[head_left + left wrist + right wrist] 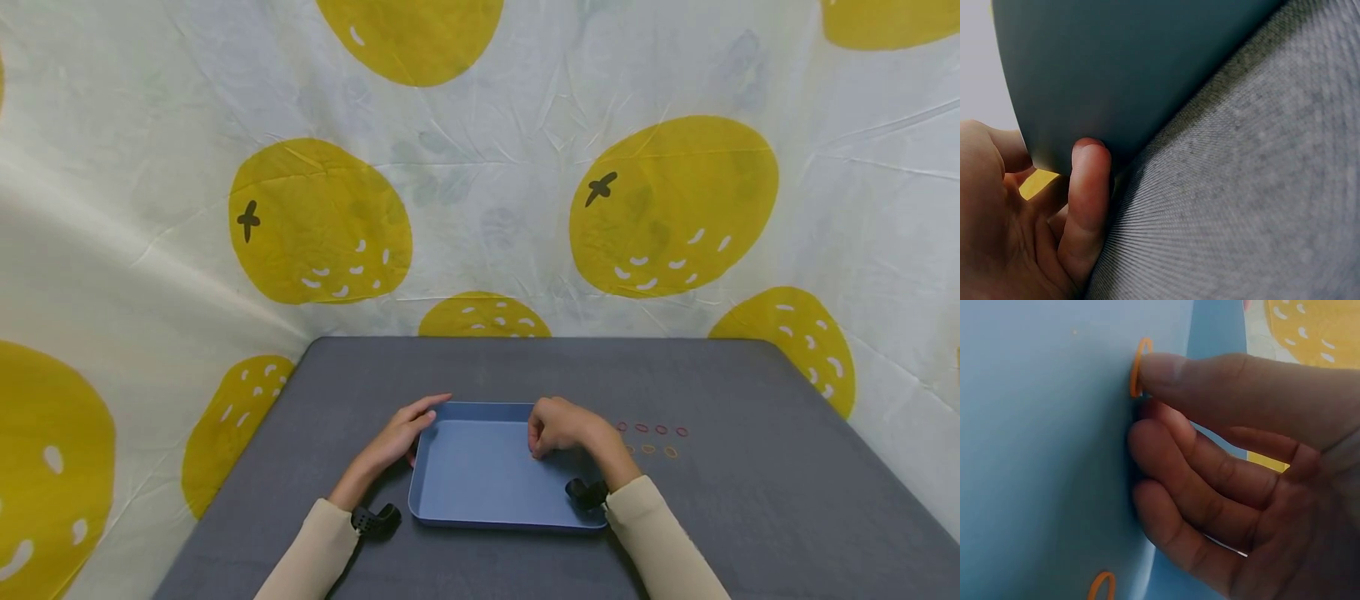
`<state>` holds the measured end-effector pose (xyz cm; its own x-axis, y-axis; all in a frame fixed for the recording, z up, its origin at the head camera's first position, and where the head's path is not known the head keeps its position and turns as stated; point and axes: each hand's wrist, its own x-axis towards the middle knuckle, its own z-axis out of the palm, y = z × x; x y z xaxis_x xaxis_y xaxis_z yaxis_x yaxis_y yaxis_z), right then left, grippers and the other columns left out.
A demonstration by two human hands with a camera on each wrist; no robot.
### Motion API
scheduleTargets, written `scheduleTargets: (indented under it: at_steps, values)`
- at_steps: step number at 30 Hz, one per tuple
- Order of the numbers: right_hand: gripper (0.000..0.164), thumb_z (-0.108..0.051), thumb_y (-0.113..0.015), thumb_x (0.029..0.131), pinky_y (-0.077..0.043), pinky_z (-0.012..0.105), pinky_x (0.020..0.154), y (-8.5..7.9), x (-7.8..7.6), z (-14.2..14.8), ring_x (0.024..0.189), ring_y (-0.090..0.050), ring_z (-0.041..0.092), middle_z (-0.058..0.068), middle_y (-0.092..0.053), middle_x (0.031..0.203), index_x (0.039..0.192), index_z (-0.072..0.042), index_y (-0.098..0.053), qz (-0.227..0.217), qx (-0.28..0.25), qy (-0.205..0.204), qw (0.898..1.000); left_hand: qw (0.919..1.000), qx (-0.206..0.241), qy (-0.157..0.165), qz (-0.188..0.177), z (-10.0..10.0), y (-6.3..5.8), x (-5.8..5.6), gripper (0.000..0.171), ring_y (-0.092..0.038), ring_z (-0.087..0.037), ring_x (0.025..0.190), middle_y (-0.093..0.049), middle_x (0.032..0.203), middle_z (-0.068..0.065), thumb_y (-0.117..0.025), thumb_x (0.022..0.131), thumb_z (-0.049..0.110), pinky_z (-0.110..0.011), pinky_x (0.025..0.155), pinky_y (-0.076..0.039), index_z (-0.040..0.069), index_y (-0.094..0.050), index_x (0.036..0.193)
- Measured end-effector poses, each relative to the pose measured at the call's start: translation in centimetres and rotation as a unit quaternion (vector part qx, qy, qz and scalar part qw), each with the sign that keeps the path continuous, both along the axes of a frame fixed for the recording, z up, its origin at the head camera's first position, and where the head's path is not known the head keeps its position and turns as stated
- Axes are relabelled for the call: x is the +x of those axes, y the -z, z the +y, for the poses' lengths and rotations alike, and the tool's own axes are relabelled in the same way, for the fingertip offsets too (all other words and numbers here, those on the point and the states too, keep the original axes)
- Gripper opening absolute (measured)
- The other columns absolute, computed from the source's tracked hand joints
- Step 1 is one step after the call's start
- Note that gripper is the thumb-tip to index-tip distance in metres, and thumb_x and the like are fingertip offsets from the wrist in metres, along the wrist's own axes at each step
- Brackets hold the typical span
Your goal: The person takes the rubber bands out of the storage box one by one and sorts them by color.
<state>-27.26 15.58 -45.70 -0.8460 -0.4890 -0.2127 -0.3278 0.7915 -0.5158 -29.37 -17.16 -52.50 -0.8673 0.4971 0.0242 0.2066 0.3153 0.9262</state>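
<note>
A blue rectangular tray point(487, 475) lies on the grey table. My left hand point(397, 437) holds the tray at its far left corner. In the left wrist view, one fingertip point(1091, 156) presses the outer wall, while another finger passes behind the edge. Over the tray's far right part, my right hand point(562, 427) has its fingers curled in. The right wrist view shows the thumb and index finger pinching a small orange rubber band point(1137, 372) at the tray's surface. Another orange rubber band point(1102, 586) appears lower in that view, apart from the fingers.
Right of the tray, several red rubber bands point(661, 430) form a row on the table point(750, 500). A row of orange rubber bands point(671, 452) lies nearer, partly hidden by the right forearm. A patterned curtain point(487, 208) hangs behind the table and at both sides.
</note>
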Motion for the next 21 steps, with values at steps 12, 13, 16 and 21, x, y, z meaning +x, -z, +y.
scheduleTargets:
  at_steps: [12, 13, 16, 21]
  values:
    - [0.024, -0.008, -0.083, 0.083, -0.038, 0.025, 0.055, -0.22, 0.14, -0.21, 0.061, -0.05, 0.011, -0.007, -0.058, 0.063, 0.064, -0.018, -0.07, 0.006, 0.035, 0.007, 0.999, 1.0, -0.004, -0.003, 0.0, 0.06, -0.18, -0.02, 0.045, -0.063, -0.037, 0.114, -0.041, 0.162, -0.018, -0.042, 0.113, 0.027, -0.041, 0.043, -0.053, 0.02, -0.045, 0.158]
    - [0.024, -0.008, -0.082, 0.083, -0.038, 0.025, 0.055, -0.2, 0.13, -0.22, 0.061, -0.05, 0.011, -0.007, -0.057, 0.063, 0.064, -0.018, -0.07, 0.005, 0.038, 0.008, 0.999, 1.0, -0.004, -0.002, 0.0, 0.07, -0.18, -0.03, 0.045, -0.064, -0.037, 0.114, -0.041, 0.162, -0.018, -0.042, 0.113, 0.027, -0.041, 0.043, -0.053, 0.02, -0.045, 0.158]
    - [0.025, -0.008, -0.081, 0.084, -0.038, 0.026, 0.055, -0.19, 0.13, -0.22, 0.06, -0.05, 0.011, -0.006, -0.057, 0.062, 0.064, -0.018, -0.07, 0.004, 0.038, 0.006, 0.999, 1.0, -0.004, -0.002, -0.001, 0.08, -0.2, -0.03, 0.045, -0.064, -0.036, 0.113, -0.041, 0.162, -0.017, -0.042, 0.113, 0.027, -0.041, 0.043, -0.054, 0.02, -0.045, 0.158]
    - [0.024, -0.006, -0.078, 0.085, -0.038, 0.026, 0.054, -0.17, -0.04, 0.1, 0.058, -0.049, 0.011, -0.006, -0.056, 0.061, 0.065, -0.017, -0.069, 0.014, 0.008, -0.012, 1.0, 0.9999, -0.005, -0.007, -0.005, 0.16, -0.13, -0.03, 0.045, -0.062, -0.037, 0.116, -0.041, 0.162, -0.016, -0.043, 0.113, 0.027, -0.042, 0.044, -0.054, 0.022, -0.046, 0.157]
